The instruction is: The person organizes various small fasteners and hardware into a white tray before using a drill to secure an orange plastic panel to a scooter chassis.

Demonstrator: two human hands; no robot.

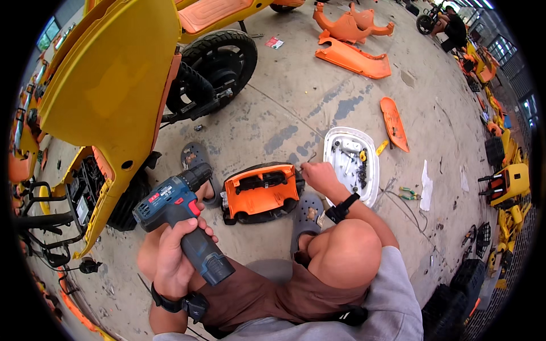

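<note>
My left hand [175, 250] is wrapped round the grip of a blue cordless drill [170, 200], held up over my left knee with its black chuck pointing away and to the right. On the floor between my feet lies an orange plastic scooter part [265, 200] with a black rim and dark pieces inside its upper side. At that part's right end is my right hand [322, 177], fingers closed. A thin dark tip shows by those fingers, too small to name. Just beyond the hand sits a white tray [375, 170] with screws and small fittings.
A yellow scooter body [114, 74] and its black wheel [220, 71] stand at the left. Orange panels [355, 59] lie far ahead, with another orange piece [394, 125] beyond the tray. Green-handled pliers [408, 193] lie right. Another person [454, 28] crouches far right.
</note>
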